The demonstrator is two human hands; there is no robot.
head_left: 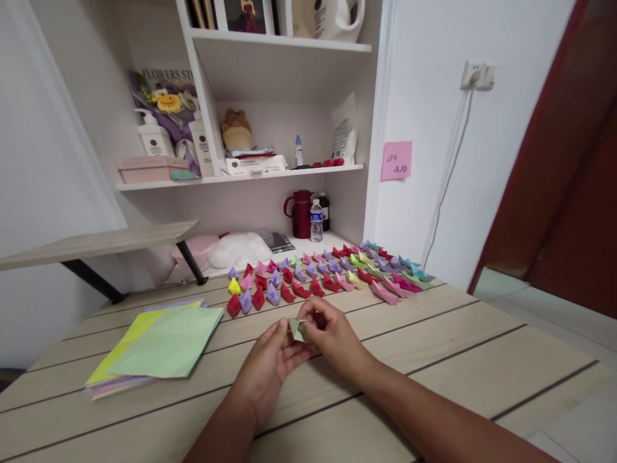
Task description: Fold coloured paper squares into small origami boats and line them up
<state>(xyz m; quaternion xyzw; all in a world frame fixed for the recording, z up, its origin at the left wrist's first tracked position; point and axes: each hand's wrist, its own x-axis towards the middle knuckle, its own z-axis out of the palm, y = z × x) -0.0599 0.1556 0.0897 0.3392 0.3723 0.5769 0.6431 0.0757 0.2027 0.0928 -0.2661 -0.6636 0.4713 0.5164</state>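
My left hand point(267, 363) and my right hand point(332, 334) meet over the middle of the wooden table point(434, 347). Both pinch a small, partly folded piece of pale green paper point(297, 329) held just above the tabletop. Beyond the hands lie rows of several small folded paper boats point(328, 273) in red, purple, pink, yellow and green. To the left sits a stack of flat coloured paper sheets point(159, 344) with a green sheet on top.
White shelves point(241, 175) at the back hold bottles, a plush toy and boxes. A red jug point(301, 213) and a water bottle point(316, 220) stand below. A pink sticky note point(396, 160) and a cable hang on the wall. A wooden board point(96, 243) juts out at left.
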